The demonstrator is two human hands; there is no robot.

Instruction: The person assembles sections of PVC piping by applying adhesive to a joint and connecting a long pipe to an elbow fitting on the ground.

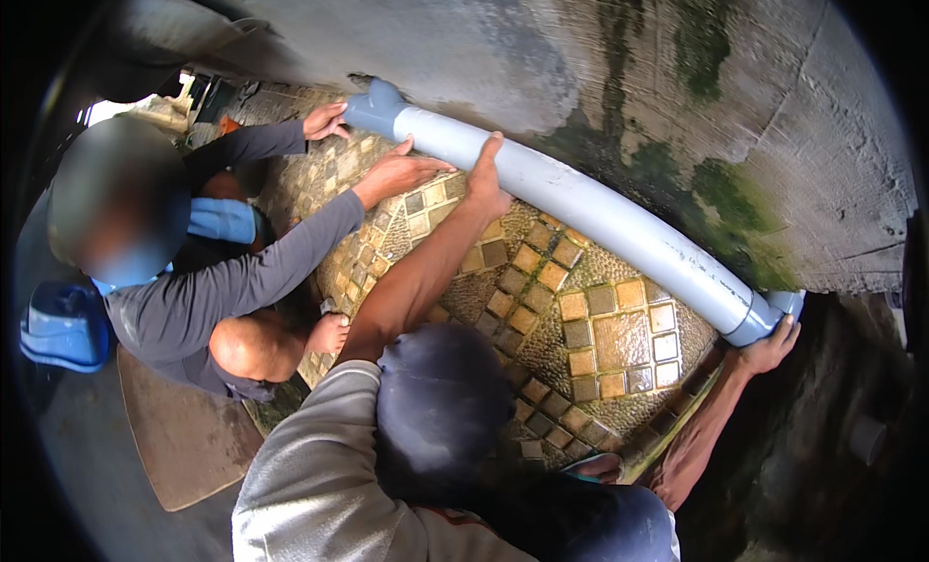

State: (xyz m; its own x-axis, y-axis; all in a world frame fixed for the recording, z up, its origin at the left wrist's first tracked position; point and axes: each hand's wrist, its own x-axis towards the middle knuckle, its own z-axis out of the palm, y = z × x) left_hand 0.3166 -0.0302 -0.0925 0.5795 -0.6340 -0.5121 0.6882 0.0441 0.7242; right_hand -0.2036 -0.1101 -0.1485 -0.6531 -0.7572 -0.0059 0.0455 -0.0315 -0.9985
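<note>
- Overhead, the rough concrete wall [542,49] fills the upper half of the frame, with green moss patches toward the right.
- Below it lies the floor [619,339] of yellow and grey mosaic tiles, running from the upper left down to the lower centre.
- The grey pipe [590,209] lies along the foot of the wall. It runs slantwise from the upper left to the right of the frame, where floor and wall meet.
- A co-worker in a dark grey long sleeve [242,281] crouches at the left of the frame. One co-worker hand [325,121] rests just beside the pipe's upper end. The other co-worker hand [399,170] lies flat on the tiles, close under the pipe.
- A brown mat [179,436] lies at the lower left, and a blue plastic object [63,325] sits at the left edge.
- Our left hand [486,180] reaches up the centre of the frame. Its fingers [494,146] are laid over the pipe, closed against its top.
- Our right hand [769,347] is at the right of the frame. Its fingers are curled around the lower fitting [764,315] from beneath, gripping it.
- The upper fitting [375,107], a grey elbow, caps the pipe at the upper left.
</note>
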